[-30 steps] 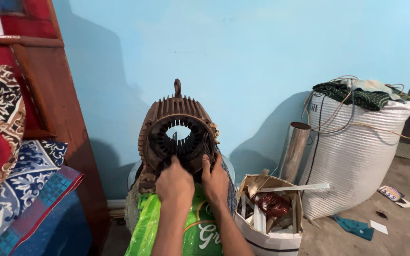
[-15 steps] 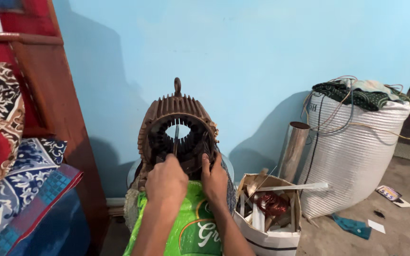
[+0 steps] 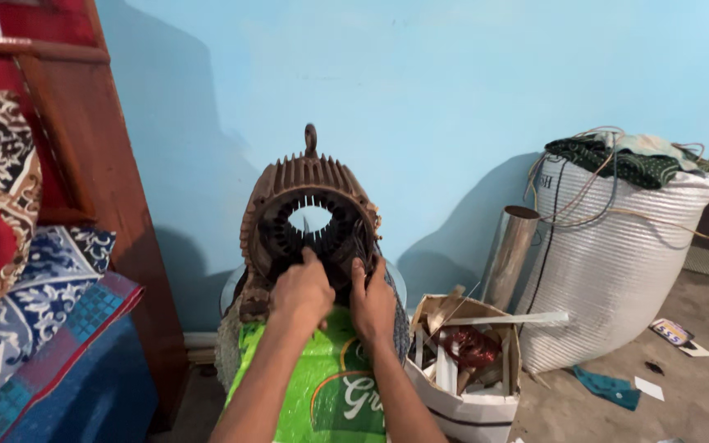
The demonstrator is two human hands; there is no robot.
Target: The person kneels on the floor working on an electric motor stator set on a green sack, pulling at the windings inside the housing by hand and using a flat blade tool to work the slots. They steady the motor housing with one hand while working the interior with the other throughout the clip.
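Motor housing, a rusty finned shell with a lifting eye at its twelve o'clock, stands on edge with its open bore facing the person, so the slotted inside is within reach. Both hands work at its six o'clock rim. The left hand curls its fingers together against the lower slots; whether they pinch anything I cannot tell. The right hand lies with fingers spread slightly, pressing the rim as if to steady it. A green sack pads the seat beneath. At four o'clock sit a cardboard box of scraps, a metal tube and a white woven sack.
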